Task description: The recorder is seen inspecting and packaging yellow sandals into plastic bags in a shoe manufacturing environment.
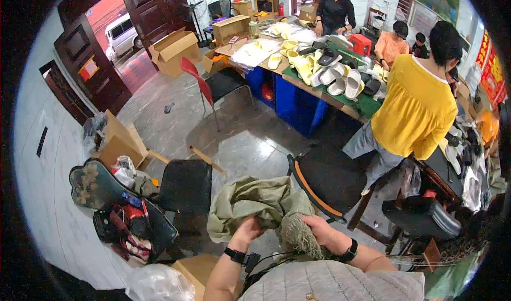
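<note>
A greyish-green woven sack, crumpled and with a frayed edge, hangs in front of my body. My left hand holds it from below on the left, its fingers mostly hidden under the folds. With my right hand I grip the bunched, frayed part, the thumb lying on top. Both wrists wear black bands. The sack's mouth and whatever may be inside it cannot be made out.
A black chair with an orange-brown rim stands just ahead to the right, a black seat to the left. Beyond, a person in yellow stands beside a long table bearing many slippers. Cardboard boxes sit farther left.
</note>
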`<state>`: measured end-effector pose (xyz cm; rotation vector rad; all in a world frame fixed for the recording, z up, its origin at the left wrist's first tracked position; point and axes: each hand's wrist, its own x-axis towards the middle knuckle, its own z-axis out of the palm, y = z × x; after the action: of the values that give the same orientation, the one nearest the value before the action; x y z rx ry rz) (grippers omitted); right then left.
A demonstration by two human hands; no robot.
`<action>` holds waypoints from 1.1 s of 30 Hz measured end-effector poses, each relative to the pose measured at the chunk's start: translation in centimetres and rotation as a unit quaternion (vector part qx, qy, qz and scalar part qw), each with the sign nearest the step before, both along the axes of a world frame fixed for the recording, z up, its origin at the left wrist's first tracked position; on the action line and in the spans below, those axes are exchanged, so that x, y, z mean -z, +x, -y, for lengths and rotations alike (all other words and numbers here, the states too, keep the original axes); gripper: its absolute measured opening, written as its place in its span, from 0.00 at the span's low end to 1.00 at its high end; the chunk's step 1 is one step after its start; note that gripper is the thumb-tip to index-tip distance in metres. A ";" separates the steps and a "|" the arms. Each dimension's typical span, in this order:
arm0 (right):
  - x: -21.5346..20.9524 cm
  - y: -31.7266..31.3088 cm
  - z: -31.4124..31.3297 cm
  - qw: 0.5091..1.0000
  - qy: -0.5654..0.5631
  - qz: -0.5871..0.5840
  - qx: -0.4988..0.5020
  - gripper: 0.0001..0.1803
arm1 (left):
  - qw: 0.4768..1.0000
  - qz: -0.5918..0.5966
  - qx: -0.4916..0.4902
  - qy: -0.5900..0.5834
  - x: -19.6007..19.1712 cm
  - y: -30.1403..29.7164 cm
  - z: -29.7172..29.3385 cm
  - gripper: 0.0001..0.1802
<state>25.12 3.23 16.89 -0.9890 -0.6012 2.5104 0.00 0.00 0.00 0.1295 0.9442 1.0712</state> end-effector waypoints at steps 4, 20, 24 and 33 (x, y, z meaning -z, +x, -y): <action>2.0 -7.5 -3.2 0.995 -0.038 -0.073 0.057 0.18 | 0.979 -0.145 0.081 0.118 -5.8 -5.3 -4.5 0.25; 2.1 -16.8 -40.6 0.936 -0.019 -0.174 0.305 0.26 | 0.829 -0.462 0.301 0.098 -7.5 -18.3 -41.9 0.34; 0.4 -16.5 -45.8 0.891 0.019 -0.127 0.436 0.28 | 0.761 -0.401 0.443 0.255 -12.0 -16.4 -50.2 0.45; -1.7 -18.2 -56.9 0.814 0.094 -0.167 0.549 0.31 | 0.695 -0.265 0.523 0.417 -13.2 -12.7 -64.0 0.22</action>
<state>6.87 60.15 18.59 -0.5242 -0.0731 1.4677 -12.65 64.02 13.16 1.6237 0.6038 0.2546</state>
